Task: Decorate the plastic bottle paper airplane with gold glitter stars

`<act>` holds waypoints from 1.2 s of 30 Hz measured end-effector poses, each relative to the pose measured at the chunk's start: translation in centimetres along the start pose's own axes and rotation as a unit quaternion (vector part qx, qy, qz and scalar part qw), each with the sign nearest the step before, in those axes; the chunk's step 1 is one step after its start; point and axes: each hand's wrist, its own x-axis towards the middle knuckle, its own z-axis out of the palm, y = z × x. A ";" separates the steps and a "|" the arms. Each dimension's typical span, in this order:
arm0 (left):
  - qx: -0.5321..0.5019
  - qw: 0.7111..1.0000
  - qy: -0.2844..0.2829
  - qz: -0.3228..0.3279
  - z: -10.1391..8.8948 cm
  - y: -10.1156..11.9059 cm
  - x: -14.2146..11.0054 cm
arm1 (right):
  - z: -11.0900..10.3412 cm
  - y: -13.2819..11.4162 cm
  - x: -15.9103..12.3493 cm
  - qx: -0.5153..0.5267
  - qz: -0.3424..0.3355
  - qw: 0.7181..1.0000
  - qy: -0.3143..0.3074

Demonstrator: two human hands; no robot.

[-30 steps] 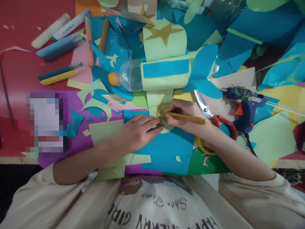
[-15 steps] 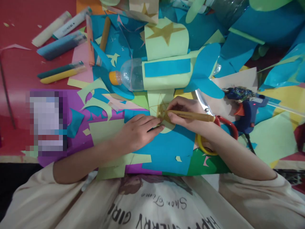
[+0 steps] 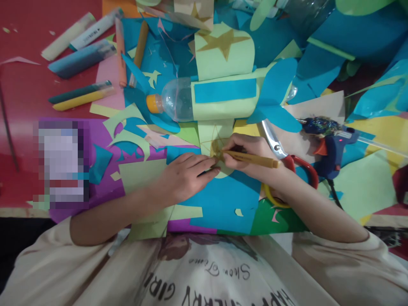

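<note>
Pinched in my right hand (image 3: 248,154) is a brown-yellow marker (image 3: 255,159), its tip on the near pale green paper wing (image 3: 216,129). A star outline partly coloured in shows there, some of it behind my fingers. My left hand (image 3: 189,175) lies flat, fingers stretched out, with the fingertips on the wing's left edge. The wing sticks out from a plastic bottle (image 3: 178,100) lying on its side, wrapped in pale green paper with a blue strip (image 3: 225,90). On the far wing (image 3: 207,63) is a filled star (image 3: 225,40). Blue paper tail fins (image 3: 277,85) sit at the bottle's right end.
Scissors (image 3: 291,163) lie under my right forearm. A glue gun (image 3: 333,155) with a lit red light is to the right. Several markers (image 3: 79,59) lie at the upper left, and a blurred-out device (image 3: 62,163) at the left. Paper scraps (image 3: 127,123) cover the table.
The marker has shifted slightly left and its rear end has dipped, my right hand tilting with it. My left hand stays in place.
</note>
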 end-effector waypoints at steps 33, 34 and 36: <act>-0.014 0.997 -0.072 0.015 -2.5 -1.1 0.4 | -0.4 0.1 0.4 0.024 -0.009 0.998 -0.065; -0.012 0.999 -0.051 0.005 -3.0 -1.6 0.2 | -0.5 0.1 0.4 0.021 -0.004 0.998 -0.060; 0.018 0.996 -0.051 -0.068 -4.0 -2.8 -0.4 | -0.5 0.1 0.4 0.011 0.000 0.998 -0.054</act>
